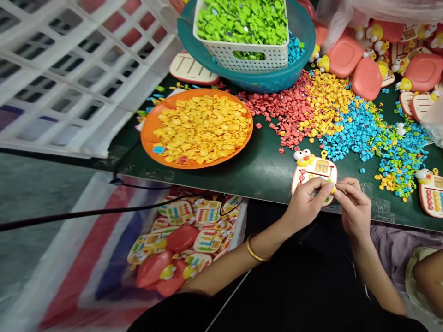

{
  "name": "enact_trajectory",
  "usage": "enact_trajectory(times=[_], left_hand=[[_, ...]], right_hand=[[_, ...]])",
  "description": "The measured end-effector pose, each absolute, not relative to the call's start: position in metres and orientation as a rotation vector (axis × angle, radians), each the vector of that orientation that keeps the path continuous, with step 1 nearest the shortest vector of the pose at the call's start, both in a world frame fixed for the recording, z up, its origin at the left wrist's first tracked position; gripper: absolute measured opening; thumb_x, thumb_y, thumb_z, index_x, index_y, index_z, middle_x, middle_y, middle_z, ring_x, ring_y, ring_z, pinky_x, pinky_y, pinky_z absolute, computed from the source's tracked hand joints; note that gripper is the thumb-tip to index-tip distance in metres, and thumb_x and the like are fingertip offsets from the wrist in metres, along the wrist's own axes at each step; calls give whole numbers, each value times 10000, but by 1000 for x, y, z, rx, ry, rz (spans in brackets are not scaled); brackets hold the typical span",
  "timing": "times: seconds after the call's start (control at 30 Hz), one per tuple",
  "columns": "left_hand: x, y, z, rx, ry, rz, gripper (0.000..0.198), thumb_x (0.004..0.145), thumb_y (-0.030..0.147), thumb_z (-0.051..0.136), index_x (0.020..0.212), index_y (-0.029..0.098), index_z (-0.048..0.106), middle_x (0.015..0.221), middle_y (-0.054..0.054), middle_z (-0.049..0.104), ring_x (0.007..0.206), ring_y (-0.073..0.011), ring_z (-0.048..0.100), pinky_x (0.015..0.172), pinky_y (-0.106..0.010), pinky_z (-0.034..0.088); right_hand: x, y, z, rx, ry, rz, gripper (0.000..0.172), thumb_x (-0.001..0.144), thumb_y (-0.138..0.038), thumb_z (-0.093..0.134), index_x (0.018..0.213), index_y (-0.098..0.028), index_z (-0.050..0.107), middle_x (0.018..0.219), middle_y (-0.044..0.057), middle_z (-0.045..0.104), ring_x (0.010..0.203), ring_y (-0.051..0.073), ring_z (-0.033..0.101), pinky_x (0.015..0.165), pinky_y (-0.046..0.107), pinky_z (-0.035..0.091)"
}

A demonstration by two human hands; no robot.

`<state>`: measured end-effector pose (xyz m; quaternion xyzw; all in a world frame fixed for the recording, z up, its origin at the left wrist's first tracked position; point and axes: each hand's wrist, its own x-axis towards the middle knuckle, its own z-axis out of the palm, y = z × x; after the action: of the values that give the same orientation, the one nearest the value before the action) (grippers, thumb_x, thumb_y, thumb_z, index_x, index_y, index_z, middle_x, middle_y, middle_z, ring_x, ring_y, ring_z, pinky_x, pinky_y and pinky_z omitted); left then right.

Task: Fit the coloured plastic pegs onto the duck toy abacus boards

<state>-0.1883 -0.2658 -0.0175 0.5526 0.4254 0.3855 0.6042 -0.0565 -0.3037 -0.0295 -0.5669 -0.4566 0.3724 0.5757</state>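
My left hand (306, 205), with a gold bangle on its wrist, is closed in a pinch at the table's front edge. Facing it, my right hand (356, 207) is pinched too, and the fingertips of both meet around a small yellow piece (333, 189). Just beneath them lies a cream-coloured toy board (318, 167) with a red rim, a duck-like head with bulging white eyes and a few small red pieces on it. My fingers hide its lower part.
Loose red pieces (290, 110), yellow pieces (327, 97) and blue pieces (356, 127) spread behind the board. An orange plate (147, 133) holds yellow pieces. A white basket (221, 53) of green pieces sits in a teal basin (301, 69). Finished-looking boards (207, 212) lie below, left.
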Motion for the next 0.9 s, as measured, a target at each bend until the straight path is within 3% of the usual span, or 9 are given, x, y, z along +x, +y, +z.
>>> enact_trajectory(times=[0.1, 0.27, 0.37, 0.43, 0.5, 0.7, 0.8, 0.9], left_hand=[[-189, -263, -21, 1463, 1100, 936, 365, 968, 431, 494, 726, 181, 600, 745, -20, 640, 750, -147, 593, 744, -267, 488], [-190, -252, -31, 1757, 1143, 954, 313, 992, 350, 468, 780, 190, 635, 833, -37, 702, 854, -174, 634, 857, -313, 481], [-201, -241, -45, 1901, 1387, 1068, 289, 976, 410, 506, 1073, 171, 637, 1112, -107, 692, 1080, -238, 599, 987, -393, 445], [-210, -235, -59, 1888, 1625, 1108, 481, 942, 473, 553, 1290, 141, 532, 1273, -169, 619, 1182, -292, 550, 1028, -464, 418], [-216, -231, -73, 1869, 1714, 1053, 613, 922, 480, 582, 1403, 135, 426, 1310, -192, 592, 1181, -317, 554, 1010, -504, 428], [-219, -234, -88, 1822, 1347, 1292, 590, 925, 347, 597, 1435, 198, 340, 1368, -160, 522, 1200, -251, 583, 996, -425, 507], [-219, -244, -86, 1846, 1093, 1426, 627, 915, 280, 612, 1443, 238, 277, 1447, -172, 417, 1281, -266, 545, 952, -401, 557], [-217, -253, -89, 1886, 972, 1550, 647, 891, 217, 631, 1429, 283, 278, 1432, -159, 418, 1311, -288, 519, 926, -416, 582]], right_hand=[[-47, -303, -25, -1417, -1314, 758, 151, 849, -265, 695, 977, -272, 775, 881, 41, 664, 817, 174, 639, 721, 325, 539], [-30, -288, -30, -1462, -1478, 782, 137, 870, -315, 680, 946, -249, 773, 871, 35, 688, 704, 153, 647, 612, 289, 539], [-20, -264, -44, -1532, -1573, 652, 171, 884, -332, 652, 948, -232, 775, 865, 44, 679, 715, 158, 634, 621, 295, 528], [-14, -247, -53, -1554, -1639, 602, 181, 888, -321, 639, 937, -224, 783, 843, 45, 669, 749, 167, 631, 670, 309, 523], [-12, -236, -59, -1545, -1685, 634, 183, 884, -312, 636, 929, -224, 790, 817, 41, 657, 759, 168, 624, 700, 316, 516], [-7, -232, -56, -1569, -1444, 888, 233, 770, -411, 754, 929, -245, 793, 902, 49, 681, 807, 178, 634, 710, 329, 537], [-1, -239, -49, -1488, -1174, 1237, 412, 649, -471, 841, 989, -246, 781, 988, 56, 741, 875, 215, 675, 778, 380, 571], [-7, -254, -43, -1501, -1026, 1342, 419, 610, -490, 859, 931, -229, 796, 927, 53, 778, 841, 244, 705, 796, 422, 588]])
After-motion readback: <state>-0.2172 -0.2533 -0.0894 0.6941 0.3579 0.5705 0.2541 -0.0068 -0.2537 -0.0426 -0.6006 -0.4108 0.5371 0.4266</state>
